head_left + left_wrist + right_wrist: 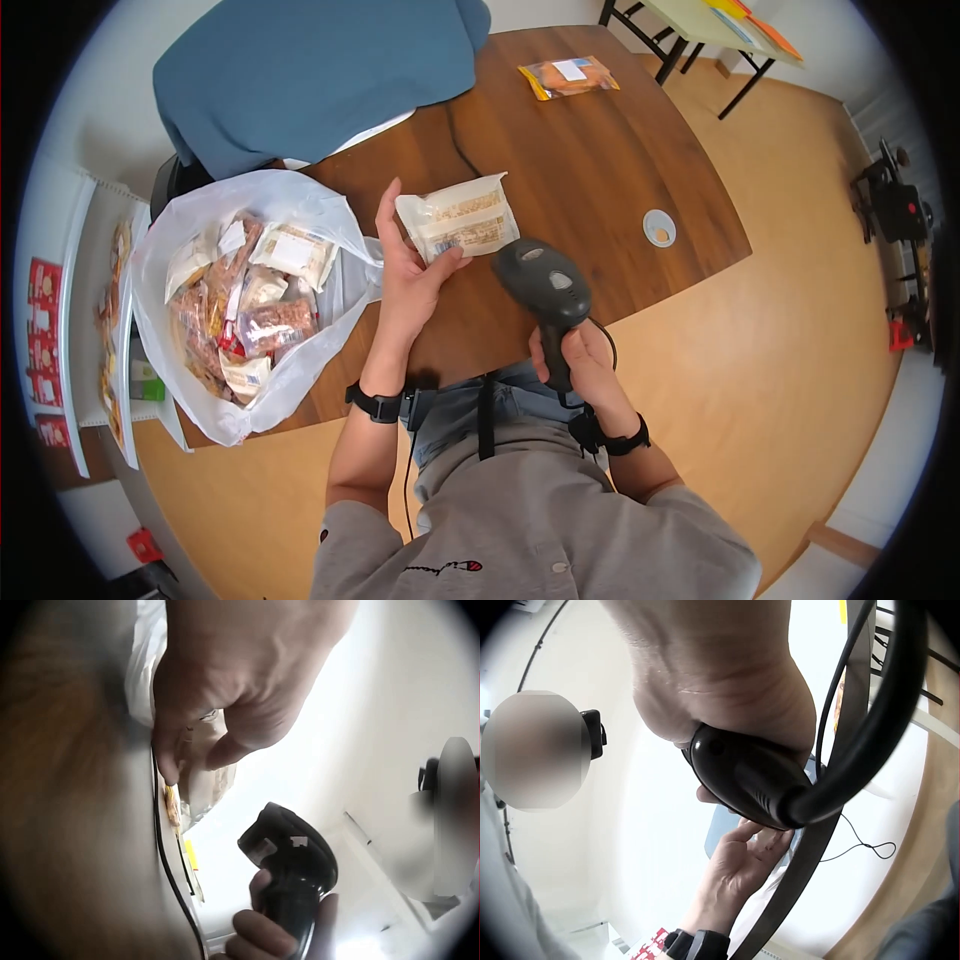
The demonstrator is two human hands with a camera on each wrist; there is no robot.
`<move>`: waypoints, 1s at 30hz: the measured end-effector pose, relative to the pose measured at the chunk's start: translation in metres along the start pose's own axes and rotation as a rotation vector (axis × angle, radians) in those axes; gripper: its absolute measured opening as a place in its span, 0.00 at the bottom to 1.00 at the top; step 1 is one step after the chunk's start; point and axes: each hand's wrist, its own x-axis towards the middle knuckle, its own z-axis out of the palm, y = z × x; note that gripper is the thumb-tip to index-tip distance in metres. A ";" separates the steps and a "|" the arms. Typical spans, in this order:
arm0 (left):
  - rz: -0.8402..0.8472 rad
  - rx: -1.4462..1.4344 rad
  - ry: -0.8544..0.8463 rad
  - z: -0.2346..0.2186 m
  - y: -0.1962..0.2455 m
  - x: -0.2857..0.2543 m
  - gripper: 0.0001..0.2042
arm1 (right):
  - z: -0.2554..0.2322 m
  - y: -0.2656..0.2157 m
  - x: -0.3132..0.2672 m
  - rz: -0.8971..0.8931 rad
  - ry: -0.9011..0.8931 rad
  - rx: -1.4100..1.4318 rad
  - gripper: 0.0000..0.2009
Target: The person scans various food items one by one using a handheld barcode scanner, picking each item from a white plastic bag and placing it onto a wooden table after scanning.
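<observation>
The left hand [412, 278] pinches a cream and clear food packet [462, 218] between thumb and fingers above the wooden table, a barcode near the thumb. In the left wrist view the left hand [240, 682] hangs over the packet [204, 780]. The right hand [588, 365] grips the handle of a black handheld scanner [545, 280], its head close to the packet's right edge. The right wrist view shows the scanner's handle end [742, 776] in the right hand [724, 682], with the left hand [739, 866] beyond it.
A white plastic bag [345, 215] full of packets stands at the left. An orange packet [570, 76] lies at the table's far end, a small round lid [659, 228] near its right edge. Blue cloth [320, 75] covers something behind; shelves [90, 220] stand at far left.
</observation>
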 end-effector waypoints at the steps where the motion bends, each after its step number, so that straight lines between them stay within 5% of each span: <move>1: -0.007 0.003 -0.007 -0.001 -0.004 0.001 0.41 | 0.001 0.001 0.001 -0.008 -0.034 -0.008 0.28; 6: 0.140 0.267 -0.050 -0.021 -0.022 0.002 0.36 | 0.009 0.009 0.008 0.016 -0.071 -0.005 0.26; 12: 0.211 0.169 0.051 -0.018 -0.030 0.003 0.31 | 0.018 0.012 0.013 0.070 -0.143 -0.010 0.25; 21: 0.141 0.184 0.064 -0.011 -0.020 0.005 0.30 | 0.005 0.019 0.012 0.110 -0.097 0.131 0.29; 24: 0.018 0.130 0.024 0.001 -0.007 0.027 0.28 | -0.002 0.017 0.012 0.090 -0.023 0.293 0.34; 28: 0.196 0.272 -0.126 0.030 -0.039 0.103 0.29 | -0.003 0.025 0.015 0.065 0.010 0.461 0.39; 30: 0.021 0.463 -0.119 0.050 -0.037 0.127 0.35 | -0.002 0.026 0.016 0.045 0.064 0.497 0.40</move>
